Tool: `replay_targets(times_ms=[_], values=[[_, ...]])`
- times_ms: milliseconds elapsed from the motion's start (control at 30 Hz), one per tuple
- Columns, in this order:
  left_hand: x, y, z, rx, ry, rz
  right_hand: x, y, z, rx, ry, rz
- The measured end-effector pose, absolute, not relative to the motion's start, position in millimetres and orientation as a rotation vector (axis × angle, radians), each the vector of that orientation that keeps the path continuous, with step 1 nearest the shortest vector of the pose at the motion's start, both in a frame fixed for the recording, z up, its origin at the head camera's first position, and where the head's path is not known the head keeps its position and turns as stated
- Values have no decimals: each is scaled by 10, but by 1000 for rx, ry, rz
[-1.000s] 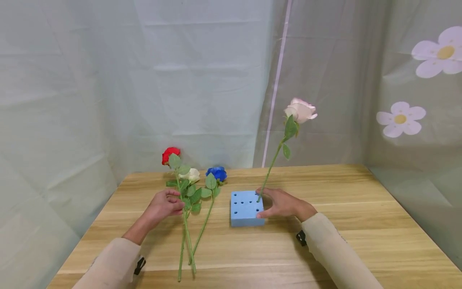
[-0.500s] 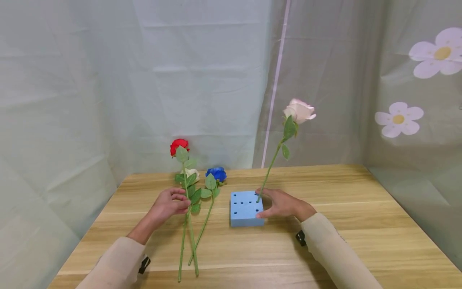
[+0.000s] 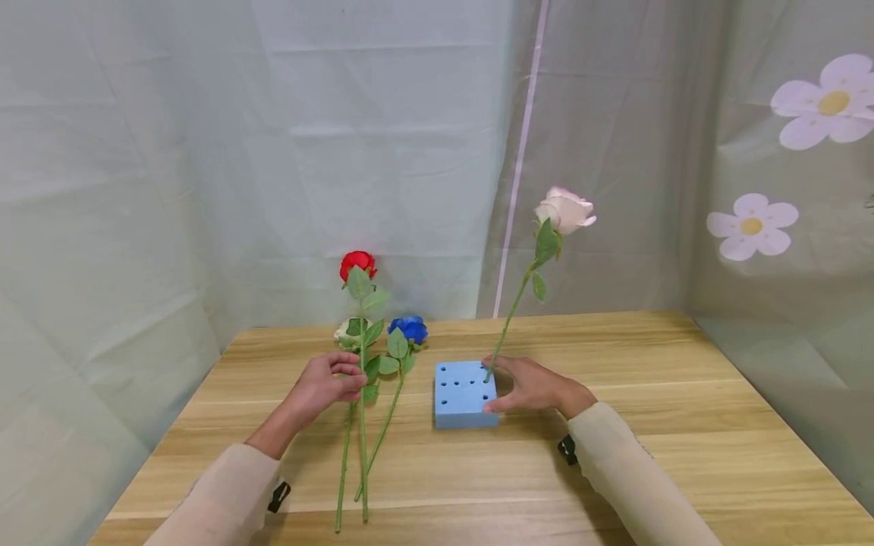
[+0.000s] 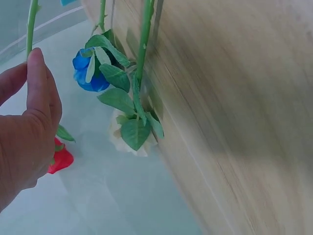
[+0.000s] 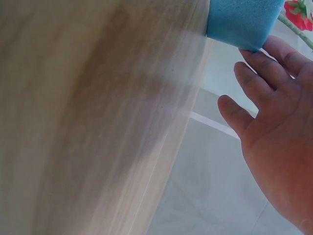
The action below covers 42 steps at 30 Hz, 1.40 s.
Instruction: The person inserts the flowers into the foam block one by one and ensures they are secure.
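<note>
My left hand [image 3: 332,388] pinches the green stem of a red rose [image 3: 358,266], which is raised above the table with its bloom up. In the left wrist view the stem [image 4: 31,29] runs between thumb and fingers. My right hand [image 3: 539,385] holds a light blue foam block [image 3: 466,419] at its right side, thumb near the front corner and index finger near the back. Several holes dot the block's top. A pale pink rose [image 3: 565,211] stands in a right-hand hole, leaning right. The right wrist view shows fingertips against the block [image 5: 242,22].
On the table [image 3: 614,470], left of the block, lie a white rose [image 3: 348,334] and a blue rose [image 3: 408,329], stems toward the front. The red rose's stem passes in front of the white one. Fabric curtains [image 3: 382,152] enclose the back and sides.
My left hand has moved to the right with the red rose, whose bloom has risen and shifted right. The right hand stays at the block.
</note>
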State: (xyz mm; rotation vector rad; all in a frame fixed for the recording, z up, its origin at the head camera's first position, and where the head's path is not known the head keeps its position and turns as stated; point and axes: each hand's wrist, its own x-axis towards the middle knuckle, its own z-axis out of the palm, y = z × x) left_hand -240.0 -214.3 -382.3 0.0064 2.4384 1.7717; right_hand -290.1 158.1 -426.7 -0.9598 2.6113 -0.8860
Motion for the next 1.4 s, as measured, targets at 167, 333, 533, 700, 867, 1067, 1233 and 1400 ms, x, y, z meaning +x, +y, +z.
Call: replay_targets(times_ms=[167, 333, 533, 700, 867, 1067, 1233, 1400], values=[[-2414, -2098, -3813, 13, 2440, 1775, -2910, 1588, -4280, -956, 2613, -893], [-2432, -2057, -3804, -1, 2442, 1775, -2905, 1592, -4293, -960, 2612, -898], [-2434, -2009, -3789, 4, 2436, 1786, -2890, 1587, -4284, -961, 2606, -911], [-2426, -1979, -3775, 35, 2435, 1792, -2896, 1585, -4285, -968, 2610, -907], [-2429, -1952, -3765, 21, 2430, 1793, -2890, 1574, -4265, -959, 2614, -889], [-2467, -1932, -3780, 20, 2438, 1771, -2879, 1566, -4237, -938, 2616, -879], [-2479, -1902, -3783, 24, 2448, 1761, -2878, 1570, -4236, -944, 2618, -874], [-2492, -1874, -3767, 28, 2454, 1755, -2886, 1568, -4247, -947, 2619, -871]])
